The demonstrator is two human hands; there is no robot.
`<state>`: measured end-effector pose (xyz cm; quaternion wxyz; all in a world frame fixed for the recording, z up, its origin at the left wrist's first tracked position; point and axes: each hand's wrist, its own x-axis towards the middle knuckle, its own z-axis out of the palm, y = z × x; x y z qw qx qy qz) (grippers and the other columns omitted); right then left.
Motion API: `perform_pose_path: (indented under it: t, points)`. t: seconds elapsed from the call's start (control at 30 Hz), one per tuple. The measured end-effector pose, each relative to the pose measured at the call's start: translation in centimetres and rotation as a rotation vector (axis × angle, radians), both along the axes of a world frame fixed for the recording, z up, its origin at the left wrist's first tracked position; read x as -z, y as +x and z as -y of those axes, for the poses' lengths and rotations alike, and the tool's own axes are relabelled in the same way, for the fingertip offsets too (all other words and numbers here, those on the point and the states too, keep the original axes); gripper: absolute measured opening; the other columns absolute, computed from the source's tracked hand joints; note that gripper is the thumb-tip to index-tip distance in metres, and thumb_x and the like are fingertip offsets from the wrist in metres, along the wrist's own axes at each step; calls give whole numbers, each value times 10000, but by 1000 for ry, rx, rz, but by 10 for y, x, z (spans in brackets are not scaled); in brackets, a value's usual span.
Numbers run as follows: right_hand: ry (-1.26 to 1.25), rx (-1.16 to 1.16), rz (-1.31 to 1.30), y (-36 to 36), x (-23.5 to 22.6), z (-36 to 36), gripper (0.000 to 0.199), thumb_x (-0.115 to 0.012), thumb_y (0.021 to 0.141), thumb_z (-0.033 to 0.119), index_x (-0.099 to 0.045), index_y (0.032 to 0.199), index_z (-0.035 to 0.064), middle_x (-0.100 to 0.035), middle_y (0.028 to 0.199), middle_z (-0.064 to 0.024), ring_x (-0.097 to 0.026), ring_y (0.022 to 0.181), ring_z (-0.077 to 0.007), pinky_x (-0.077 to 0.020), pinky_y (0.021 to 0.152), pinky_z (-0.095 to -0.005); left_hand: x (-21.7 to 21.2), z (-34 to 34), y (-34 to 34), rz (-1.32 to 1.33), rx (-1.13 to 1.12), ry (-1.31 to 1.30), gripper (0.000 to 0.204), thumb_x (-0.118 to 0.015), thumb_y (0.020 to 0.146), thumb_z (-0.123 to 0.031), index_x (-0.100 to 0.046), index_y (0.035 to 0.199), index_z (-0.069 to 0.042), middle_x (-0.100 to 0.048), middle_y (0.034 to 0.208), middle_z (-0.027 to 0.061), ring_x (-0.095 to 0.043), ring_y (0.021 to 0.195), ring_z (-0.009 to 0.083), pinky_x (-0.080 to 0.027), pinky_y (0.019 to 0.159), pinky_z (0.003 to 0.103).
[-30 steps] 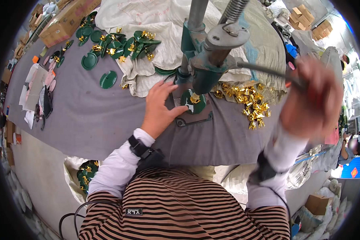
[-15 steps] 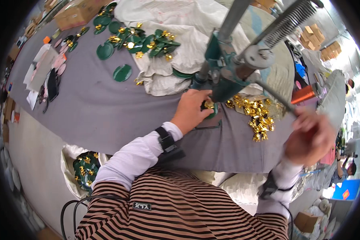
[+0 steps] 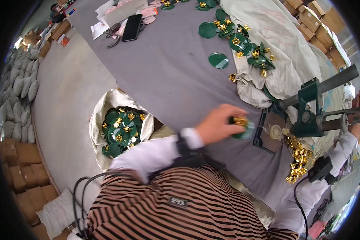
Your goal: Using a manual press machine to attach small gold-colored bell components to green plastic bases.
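Observation:
Held in my left hand (image 3: 220, 126), between thumb and fingers, is a green disc (image 3: 244, 133) with a gold flower-shaped piece (image 3: 240, 120) on it, slightly blurred. The hand is over the grey cloth, left of a green hand press (image 3: 309, 112). On the press base is a pale round die (image 3: 275, 132) with nothing on it. At the far right edge my right hand (image 3: 355, 124) is closed around the press lever (image 3: 342, 111), partly hidden by the press's metal bars. A heap of gold flower pieces (image 3: 299, 162) lies beside the press.
An open white sack (image 3: 98, 138) full of green discs with gold pieces stands on the floor, left of the table. More green discs (image 3: 219, 60) lie on the grey cloth (image 3: 168, 68) and a white sack (image 3: 292, 60). A black phone (image 3: 132, 28) lies farther off. Cartons (image 3: 26, 172) are stacked at left.
My view has turned left, bringing the floor sack nearer the middle. My left hand has come away from the press with the green disc and gold piece. My right hand remains at the lever.

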<state>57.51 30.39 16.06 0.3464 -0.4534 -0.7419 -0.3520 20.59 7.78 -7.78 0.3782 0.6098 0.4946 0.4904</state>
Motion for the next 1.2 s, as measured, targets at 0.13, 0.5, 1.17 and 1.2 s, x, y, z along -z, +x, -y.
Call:
perform_pose_path:
  t: [0.13,0.5,1.17,1.2]
  points:
    - [-259,-438,-526,41,17,-26,348,-530,947,59,-522,1291,10,-601,1020,-55,-491,700,-73,-407,576,-208,-8,73,-119,-430,-237,-135,390,-766,767,-165,-662,1126,-54,-655,1050,103,-636,975,229,-497,866,339]
    - [-366,-725,-1225,-45,0,20,340,-551,953,236,-559,1123,-58,-605,810,-89,-418,501,-84,-309,449,-194,-21,39,-169,-734,-431,94,314,-748,750,-100,-665,1047,-42,-659,981,131,-621,890,281,-507,800,373]
    - [-306,-713,-1171,-59,4,31,405,-581,933,326,-570,1140,-22,-628,846,-89,-409,481,-60,-297,423,-179,41,-138,-69,-545,-76,204,331,-765,708,-106,-634,1005,-43,-629,1063,68,-573,1001,275,-471,881,360]
    - [-317,-709,-1177,-58,5,31,400,-580,937,326,-573,1140,-18,-630,847,-84,-407,481,-58,-299,428,-178,39,-137,-72,-590,-78,208,324,-753,723,-89,-625,1017,-41,-648,1048,60,-602,961,246,-481,867,336]
